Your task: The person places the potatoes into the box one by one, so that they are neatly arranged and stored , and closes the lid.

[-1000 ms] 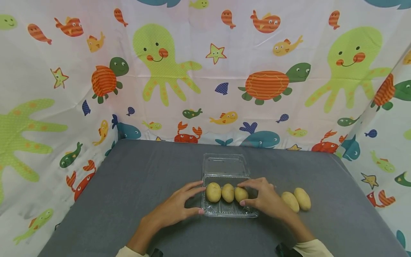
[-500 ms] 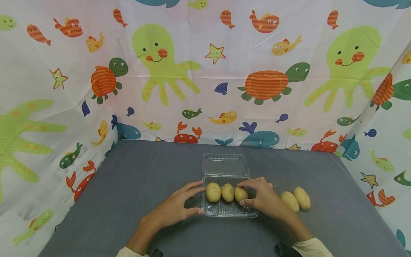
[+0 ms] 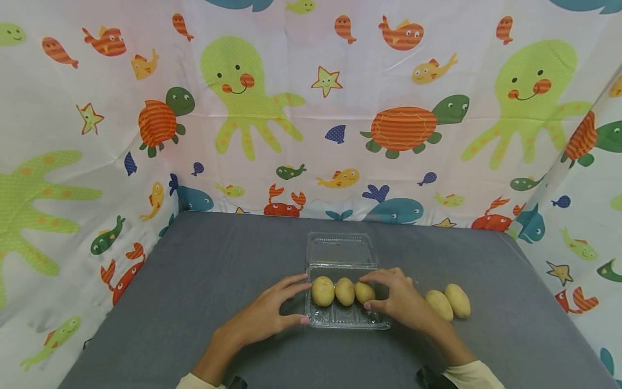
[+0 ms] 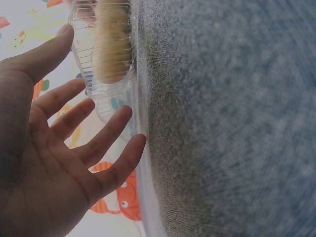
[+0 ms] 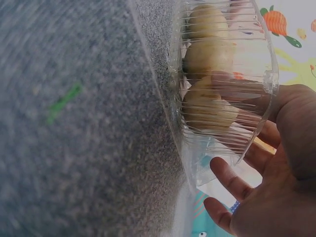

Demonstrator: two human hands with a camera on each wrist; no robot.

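Note:
A clear plastic clamshell container (image 3: 340, 322) lies on the table with its ribbed lid (image 3: 340, 251) folded back. In it sit three potatoes in a row: a left one (image 3: 323, 291), a middle one (image 3: 345, 292) and a right one (image 3: 365, 293). My right hand (image 3: 405, 300) reaches over the container's right side and pinches the right potato between thumb and fingers; the right wrist view shows the thumb through the ribbed wall (image 5: 252, 106). At the opposite side, the spread fingers and thumb of my left hand (image 3: 264, 313) touch the container's left rim.
Two more potatoes lie side by side on the table to the right, a nearer one (image 3: 439, 306) and a farther one (image 3: 458, 301), close to my right forearm. A grey cloth (image 3: 233, 248) covers the table. Around it hangs a white curtain (image 3: 311, 178) printed with sea animals.

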